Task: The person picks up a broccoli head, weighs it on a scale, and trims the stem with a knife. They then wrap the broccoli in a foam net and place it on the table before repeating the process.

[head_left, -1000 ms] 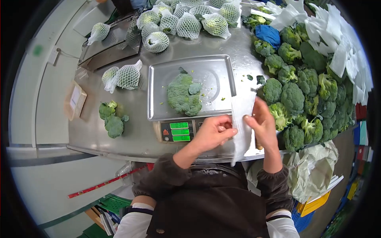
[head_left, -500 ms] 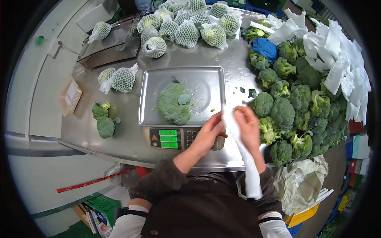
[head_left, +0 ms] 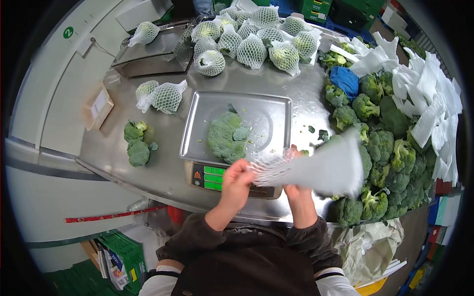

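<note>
A white mesh sleeve (head_left: pixel 316 170) stretches between my hands in front of the scale, its far end blurred and flared out to the right. My left hand (head_left: pixel 236 185) pinches its narrow end. My right hand (head_left: pixel 297 195) is closed around its middle from below, its fingers partly hidden by the mesh. A large broccoli head (head_left: pixel 226 137) lies on the metal tray of the scale (head_left: pixel 197 123), just beyond my hands. The scale's green display (head_left: pixel 213 178) shows below the tray, partly beside my left wrist.
Bare broccoli (head_left: pixel 380 145) is piled on the right, with white sleeves (head_left: pixel 434 98) and a blue cloth (head_left: pixel 344 81) on top. Netted heads (head_left: pixel 252 51) stand at the back. Two small broccoli pieces (head_left: pixel 138 153) and two netted heads (head_left: pixel 168 97) lie left of the scale.
The sleeve has swung from hanging down to spreading out rightward, its mesh opened. My left hand has moved left to its end, and my right hand has moved lower. The view has shifted slightly.
</note>
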### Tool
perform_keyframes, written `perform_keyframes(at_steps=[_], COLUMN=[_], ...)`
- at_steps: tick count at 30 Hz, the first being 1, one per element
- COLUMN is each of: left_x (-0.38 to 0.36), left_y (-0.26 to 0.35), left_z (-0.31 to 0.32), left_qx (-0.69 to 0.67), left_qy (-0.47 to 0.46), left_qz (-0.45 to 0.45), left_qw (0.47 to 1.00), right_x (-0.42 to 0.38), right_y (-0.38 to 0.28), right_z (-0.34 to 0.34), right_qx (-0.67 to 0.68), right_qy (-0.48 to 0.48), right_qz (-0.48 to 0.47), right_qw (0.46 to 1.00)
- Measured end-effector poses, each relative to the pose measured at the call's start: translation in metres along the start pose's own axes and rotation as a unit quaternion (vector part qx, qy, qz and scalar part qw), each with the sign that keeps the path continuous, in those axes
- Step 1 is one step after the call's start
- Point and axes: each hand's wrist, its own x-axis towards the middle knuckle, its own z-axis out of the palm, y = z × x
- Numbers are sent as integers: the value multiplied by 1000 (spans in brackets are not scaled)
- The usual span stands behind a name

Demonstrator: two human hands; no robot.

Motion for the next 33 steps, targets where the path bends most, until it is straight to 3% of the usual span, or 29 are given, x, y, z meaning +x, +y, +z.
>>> perform_keyframes(at_steps=[1, 2, 3, 4, 5, 6, 7, 8, 10, 12, 13, 14, 15, 16, 18, 19, 21, 25, 26, 28, 30, 33], left_x=[4, 10, 10, 5, -8, -24, -37, -57, -63, -42, -33, -20, -11, -3, 10, 20, 37, 40, 37, 20, 7, -4], left_y=[24, 31, 42, 51, 47, 47, 35, 35, 55, 37, 34, 51, 63, 68, 70, 70, 73, 77, 69, 72, 65, 92], left_z=[21, 10, 2, -6, -26, -19, -44, -32, 0, -68, -94, -88, -80, -85, -91, -94, -95, -73, -79, -84, -83, -51], left_qx=[-47, -84, -107, -129, -73, -75, -122, -96, 91, 278, 339, 264, 247, 286, 316, 318, 192, 109, 81, 21, -10, -47], left_qy=[92, 100, 131, 162, 13, 84, 12, 150, 46, -73, 43, 156, 187, 223, 252, 248, 228, 237, 251, 80, 124, 63], left_qz=[-24, -14, -85, -157, -165, -238, -308, -372, -378, -314, -303, -276, -174, -110, -72, -71, -175, -159, -144, -128, -110, -185], left_qw=[994, 991, 982, 966, 983, 965, 943, 911, 920, 905, 890, 911, 935, 925, 912, 912, 938, 952, 954, 988, 986, 980], right_x=[-19, -30, -42, -36, -38, -37, -28, -18, 0, 10, 13, 17, 22, 31, 45, 58, 82, 61, 49, 16, -23, -43], right_y=[16, 25, 34, 33, 25, 17, 17, 18, 16, 22, 21, 20, 21, 25, 35, 44, 62, 62, 61, 55, 41, 41], right_z=[26, 23, 21, 14, 11, 30, 22, 22, 25, 28, 32, 37, 46, 52, 74, 74, 66, 86, 91, 110, 133, 129], right_qx=[-179, -227, -273, -184, -265, -340, -366, -345, -211, -155, -283, -406, -556, -691, -760, -760, -780, -757, -741, -694, -671, -591], right_qy=[95, 109, 109, 28, -78, -181, -166, -126, -133, -110, -86, -60, -76, -62, -106, -104, -56, -98, -129, -168, -229, -332], right_qz=[24, 125, 226, 396, 406, 407, 379, 334, 301, 301, 272, 237, 134, -16, -210, -214, -258, -220, -256, -307, -329, -303], right_qw=[979, 960, 929, 899, 872, 828, 834, 868, 921, 935, 916, 881, 817, 720, 605, 605, 568, 608, 608, 629, 624, 670])
